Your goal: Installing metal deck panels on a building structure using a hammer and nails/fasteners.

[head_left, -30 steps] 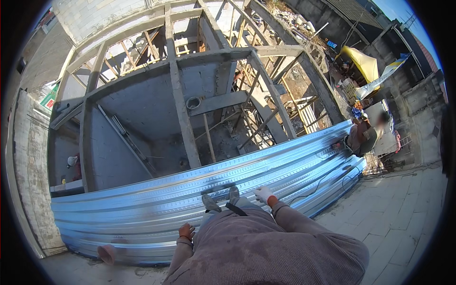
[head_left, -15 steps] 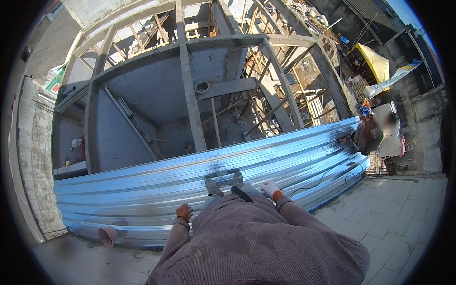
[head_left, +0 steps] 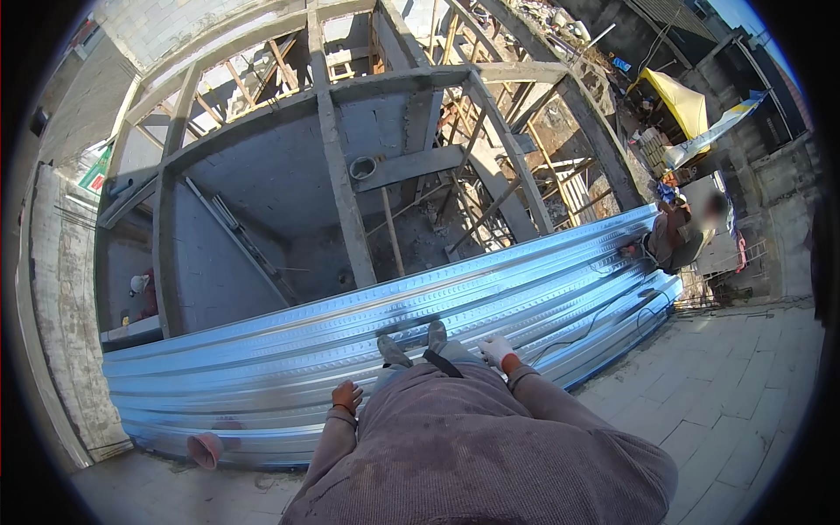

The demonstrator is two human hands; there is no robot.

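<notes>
Lying in a long stack along the edge of a paved rooftop, the corrugated metal sheets [head_left: 289,367] run from lower left to upper right, shiny and ribbed, with open construction below and beyond them. The person stands on the sheets, both shoes [head_left: 411,343] planted side by side on the ribs near the middle of the stack. The left hand [head_left: 347,395], in an orange-and-dark glove, hangs just above the near edge of the sheets, its fingers curled loosely; whether it touches the metal cannot be told. The right hand [head_left: 497,349], in a pale glove with an orange cuff, is near the sheet surface just right of the shoes, and its grip cannot be told either. The two hands are apart, one on each side of the legs, and neither plainly clasps anything. A dark cable [head_left: 604,311] trails across the right part of the sheets. At the far right end of the stack another person [head_left: 678,236] crouches over the metal. A pink cone-shaped object [head_left: 206,450] lies at the lower left corner of the stack. Behind the sheets rises a bare concrete frame [head_left: 337,175] of beams and columns, and a yellow canopy [head_left: 678,101] shows further off at upper right.
</notes>
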